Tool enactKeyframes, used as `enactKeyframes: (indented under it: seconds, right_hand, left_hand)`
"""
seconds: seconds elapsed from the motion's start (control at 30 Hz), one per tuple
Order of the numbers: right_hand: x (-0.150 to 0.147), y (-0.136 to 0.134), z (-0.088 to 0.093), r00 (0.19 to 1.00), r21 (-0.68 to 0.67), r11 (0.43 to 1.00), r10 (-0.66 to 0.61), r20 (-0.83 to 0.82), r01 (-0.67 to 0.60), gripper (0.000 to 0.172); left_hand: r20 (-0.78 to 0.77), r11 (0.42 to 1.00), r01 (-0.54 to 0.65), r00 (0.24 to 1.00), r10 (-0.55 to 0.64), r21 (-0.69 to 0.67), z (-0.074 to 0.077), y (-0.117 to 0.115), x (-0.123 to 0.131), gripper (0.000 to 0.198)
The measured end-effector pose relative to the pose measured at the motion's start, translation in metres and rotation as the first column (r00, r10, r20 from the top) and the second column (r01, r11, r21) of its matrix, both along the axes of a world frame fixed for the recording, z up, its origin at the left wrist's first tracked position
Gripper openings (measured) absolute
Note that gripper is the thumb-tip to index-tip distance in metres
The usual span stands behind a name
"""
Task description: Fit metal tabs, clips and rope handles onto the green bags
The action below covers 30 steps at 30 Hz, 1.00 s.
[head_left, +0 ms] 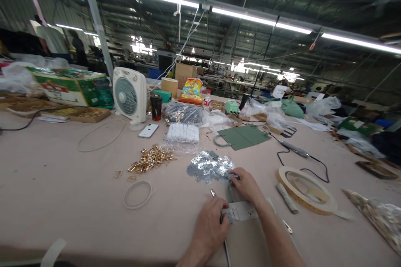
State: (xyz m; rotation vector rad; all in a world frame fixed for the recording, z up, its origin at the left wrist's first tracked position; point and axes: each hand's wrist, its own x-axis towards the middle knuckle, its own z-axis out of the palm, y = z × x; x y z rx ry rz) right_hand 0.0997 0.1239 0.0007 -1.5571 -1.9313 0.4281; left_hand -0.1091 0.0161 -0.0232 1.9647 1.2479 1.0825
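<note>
My left hand [211, 223] is closed round a slim tool whose metal tip [213, 193] sticks out above the fingers. It rests at the left end of a pale strip [242, 211] on a flat light piece [247, 240]. Farther forward, my right hand [246, 183] has its thumb and fingers pinched at the right edge of a pile of silver metal plates [209, 166]; what lies between the fingertips is too small to make out. A grey-green cord loop [230, 192] runs beneath the right hand.
Gold-coloured fittings [150, 158] lie left of the silver pile. A tape roll [307, 190] and a rolled grey piece [286, 198] are at the right. Behind are a green panel [243, 136], a phone [148, 130], a fan [130, 94] and a corded tool [294, 149].
</note>
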Motion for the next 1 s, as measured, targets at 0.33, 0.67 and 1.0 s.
enactKeyframes:
  seconds: [0.33, 0.67, 1.0]
  right_hand:
    - [0.035, 0.031, -0.014, 0.967, -0.138, 0.958, -0.246, 0.065, 0.253, 0.019]
    - [0.032, 0.041, -0.016, 0.924, -0.22, 0.935, -0.322, -0.206, 0.276, 0.023]
    - [0.054, -0.038, 0.031, 0.816, -0.081, 0.975, -0.216, -0.536, 0.205, 0.047]
  left_hand:
    - [0.009, 0.997, 0.038, 0.999, -0.037, -0.071, 0.006, -0.001, -0.001, 0.028]
    - [0.011, 1.0, 0.029, 1.0, -0.029, 0.003, 0.002, 0.0, 0.0, 0.025]
    - [-0.054, 0.964, 0.006, 0.999, 0.009, 0.266, -0.002, 0.005, -0.001, 0.024]
